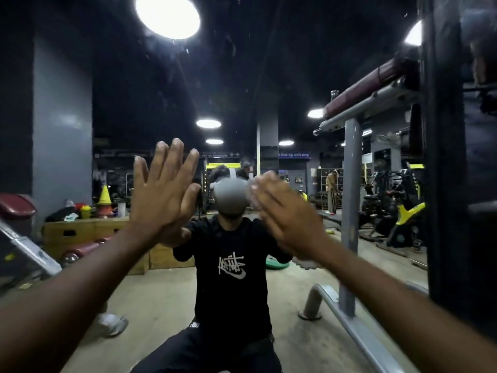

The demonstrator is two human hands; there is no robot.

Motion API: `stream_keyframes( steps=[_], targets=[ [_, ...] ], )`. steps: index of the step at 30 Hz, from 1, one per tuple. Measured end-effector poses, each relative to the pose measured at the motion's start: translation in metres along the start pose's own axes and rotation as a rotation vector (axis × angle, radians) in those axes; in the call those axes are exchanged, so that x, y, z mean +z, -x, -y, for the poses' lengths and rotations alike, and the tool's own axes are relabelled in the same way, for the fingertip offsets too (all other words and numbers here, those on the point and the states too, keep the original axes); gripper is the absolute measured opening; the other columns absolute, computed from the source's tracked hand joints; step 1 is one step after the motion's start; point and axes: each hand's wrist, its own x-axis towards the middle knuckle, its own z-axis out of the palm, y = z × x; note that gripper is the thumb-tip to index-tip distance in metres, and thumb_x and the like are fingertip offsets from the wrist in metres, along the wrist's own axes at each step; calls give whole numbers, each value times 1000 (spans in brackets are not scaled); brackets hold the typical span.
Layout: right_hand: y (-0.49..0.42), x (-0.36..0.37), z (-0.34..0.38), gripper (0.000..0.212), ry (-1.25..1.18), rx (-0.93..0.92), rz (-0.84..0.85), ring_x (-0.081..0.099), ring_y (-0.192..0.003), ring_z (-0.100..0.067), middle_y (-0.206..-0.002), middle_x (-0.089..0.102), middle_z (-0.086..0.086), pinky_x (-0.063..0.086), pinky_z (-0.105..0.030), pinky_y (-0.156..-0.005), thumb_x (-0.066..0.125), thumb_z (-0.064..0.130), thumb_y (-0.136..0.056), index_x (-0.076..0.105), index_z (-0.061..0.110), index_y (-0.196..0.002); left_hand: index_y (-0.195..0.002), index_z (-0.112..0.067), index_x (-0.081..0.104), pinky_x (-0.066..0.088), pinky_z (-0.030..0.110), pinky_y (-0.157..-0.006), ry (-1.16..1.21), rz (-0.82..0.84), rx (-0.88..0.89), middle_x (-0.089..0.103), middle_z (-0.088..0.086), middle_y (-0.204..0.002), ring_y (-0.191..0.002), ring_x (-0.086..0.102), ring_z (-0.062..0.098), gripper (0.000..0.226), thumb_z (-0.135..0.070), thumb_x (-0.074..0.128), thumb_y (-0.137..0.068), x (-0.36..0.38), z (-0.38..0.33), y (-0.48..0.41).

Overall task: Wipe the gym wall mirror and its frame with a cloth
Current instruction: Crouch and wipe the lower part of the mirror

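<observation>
The wall mirror (242, 76) fills most of the view and reflects me and the gym. Its dark frame upright (443, 170) stands at the right. My left hand (164, 195) lies flat against the glass, fingers straight and spread. My right hand (287, 219), blurred by motion, presses a pale grey cloth (305, 263) flat against the glass to the right of the left hand. The cloth shows only at the heel of the hand and past the fingertips; the hand hides the rest.
Small specks dot the upper glass. A grey metal machine post (349, 211) with a maroon pad and a floor rail (347, 321) shows at the right. A maroon padded bench (16, 208) sits at the left edge. Wooden boxes and cones appear in the reflection.
</observation>
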Motion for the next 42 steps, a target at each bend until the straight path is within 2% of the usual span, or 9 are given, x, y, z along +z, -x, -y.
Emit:
stream_keyframes(
  steps=[5, 14, 17, 20, 22, 27, 33, 39, 42],
  targets=[
    [-77, -19, -43, 50, -78, 993, -400, 26, -153, -27, -165, 28, -8, 38, -45, -118, 40, 23, -108, 34, 18, -157, -164, -25, 9, 2, 62, -123, 37, 10, -44, -6, 4, -172, -158, -7, 25, 70, -52, 24, -102, 0, 33, 25],
    [-32, 8, 30, 52, 1, 93, 64, 29, -152, -25, -162, 38, -6, 44, -42, -109, 44, 27, -106, 36, 21, -157, -160, -12, 30, 12, 67, -120, 38, -61, 133, 13, 11, -171, -158, 10, 30, 70, -47, 36, -100, 20, 24, 70],
    [36, -2, 7, 52, 6, 704, -136, 31, -150, -22, -162, 36, -4, 46, -49, -109, 40, 25, -104, 39, 23, -156, -159, -8, 30, 15, 68, -119, 36, -45, 135, 12, 10, -171, -158, 9, 30, 70, -46, 34, -101, 35, 14, 95],
    [43, 19, 57, 54, -13, 1142, -365, 22, -155, -26, -166, 30, -8, 15, -30, -127, 34, 29, -106, 34, 18, -159, -161, -10, 24, 13, 67, -121, 33, -50, 127, 9, 10, -171, -158, 6, 29, 70, -45, 33, -102, 38, 13, 95],
    [26, 44, 110, 52, -28, 942, -295, 21, -156, -28, -165, 30, -10, 7, -20, -125, 40, 23, -107, 33, 15, -158, -162, -11, 21, 13, 67, -121, 42, -52, 134, 8, 10, -171, -158, 5, 30, 70, -45, 33, -102, 38, 13, 93],
    [50, 32, 103, 57, 18, 238, -1, 21, -154, -30, -163, 30, -12, 40, -48, -117, 53, 28, -106, 34, 11, -156, -161, -13, 27, 13, 66, -121, 64, -79, 102, 12, 13, -171, -158, 9, 32, 68, -43, 41, -101, 34, 22, 107],
    [71, 27, 109, 79, 63, 1053, -170, 4, -157, -36, -168, 18, -21, 15, -56, -126, 31, 56, -101, 23, 4, -161, -159, -15, 34, 15, 60, -123, 106, -59, 44, 13, 14, -170, -157, 12, 34, 63, -43, 32, -102, 25, 65, 135],
    [2, 74, 194, 61, -69, 219, -49, 20, -156, -32, -164, 31, -15, 28, -47, -124, 58, 15, -101, 35, 8, -157, -162, -25, 27, 0, 64, -121, 41, -30, -31, 2, 6, -172, -158, 3, 29, 65, -43, 33, -99, 8, 111, 113],
    [-63, 57, 145, 65, 8, 257, -11, 29, -150, -32, -163, 33, -11, 36, -41, -116, 53, 18, -101, 24, 16, -159, -164, -25, 11, -8, 69, -119, 44, -45, -70, -11, 1, -172, -158, -12, 24, 71, -42, 35, -99, -7, 133, 82]
  ],
)
